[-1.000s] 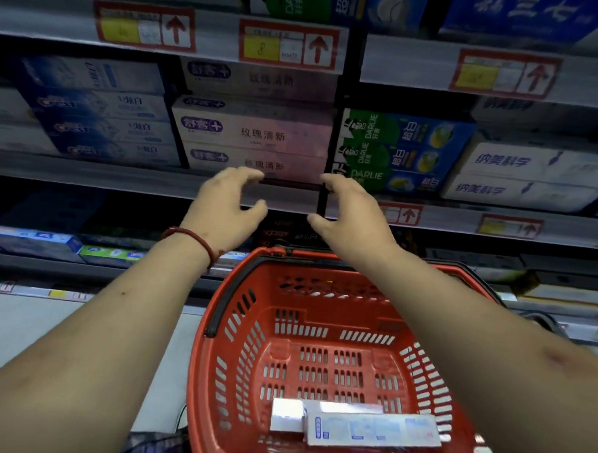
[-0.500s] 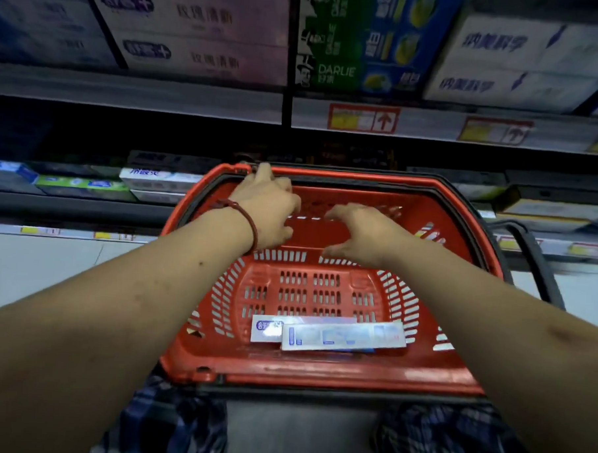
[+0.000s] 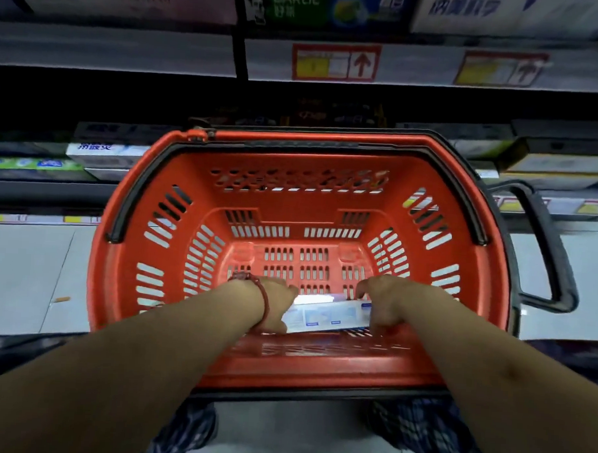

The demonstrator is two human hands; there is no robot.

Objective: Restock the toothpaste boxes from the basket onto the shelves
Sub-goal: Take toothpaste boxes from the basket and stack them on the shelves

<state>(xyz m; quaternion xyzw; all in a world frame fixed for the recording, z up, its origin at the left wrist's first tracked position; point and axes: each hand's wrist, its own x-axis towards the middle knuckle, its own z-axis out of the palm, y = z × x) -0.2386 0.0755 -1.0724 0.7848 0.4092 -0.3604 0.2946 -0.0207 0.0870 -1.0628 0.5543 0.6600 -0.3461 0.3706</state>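
Note:
A red plastic basket (image 3: 125, 253) stands on the floor in front of me. At its near end lie white and blue toothpaste boxes (image 3: 324, 314), stacked flat. My left hand (image 3: 273, 304), with a red cord on the wrist, is down at the boxes' left end, fingers curled onto it. My right hand (image 3: 386, 303) is at their right end, its fingers curled over the top box's edge. Both hands cover the boxes' ends, so how many boxes lie there is hidden.
Shelves of toothpaste boxes (image 3: 109, 149) rise behind the basket, with red and yellow price tags (image 3: 335, 62) on the shelf edge. A black basket handle (image 3: 546, 251) sticks out to the right. Grey floor tiles (image 3: 25, 269) lie to the left.
My head has tipped down from the shelves to the basket. Both hands came down from the shelf, over the basket's far rim, to the boxes at its near end.

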